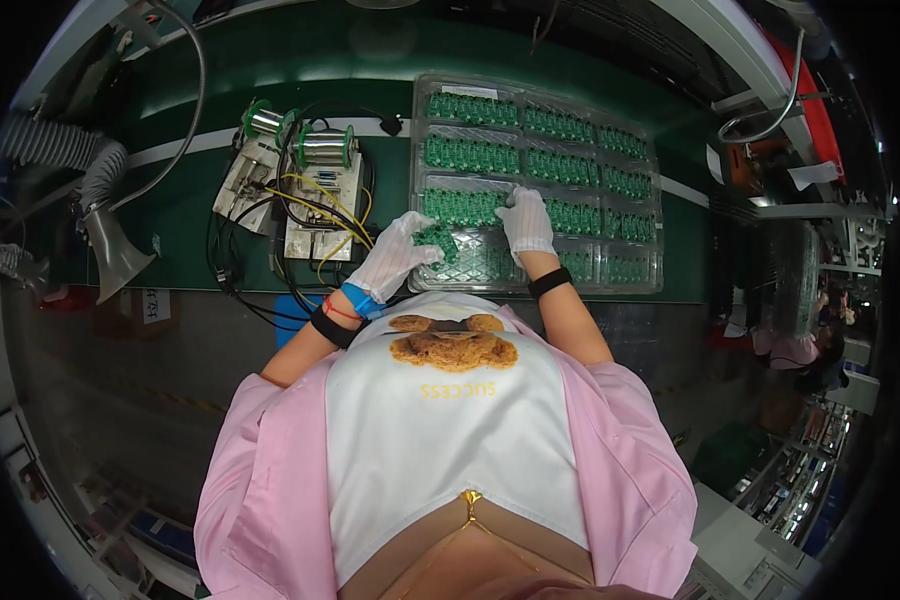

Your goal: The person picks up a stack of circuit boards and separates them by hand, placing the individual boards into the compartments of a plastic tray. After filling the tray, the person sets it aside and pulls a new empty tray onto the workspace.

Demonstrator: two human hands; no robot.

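Observation:
A clear plastic tray point(656, 262) on the bench has several compartments filled with rows of small green circuit boards point(470, 152). My left hand point(394, 258), in a white glove, is at the tray's near left corner. Its fingers are curled round a small cluster of green circuit boards point(436, 240), above the near left compartment. My right hand point(528, 226), also gloved, is over the tray with its fingers bent together at the right end of a row of boards. Whatever lies between those fingertips is too small and hidden to make out.
Left of the tray stand a white soldering fixture point(310, 243) with yellow and black cables and two solder wire spools point(325, 147). Farther left, a fume extraction hood point(116, 255) hangs on a flexible hose. The green bench point(685, 270) ends just in front of me.

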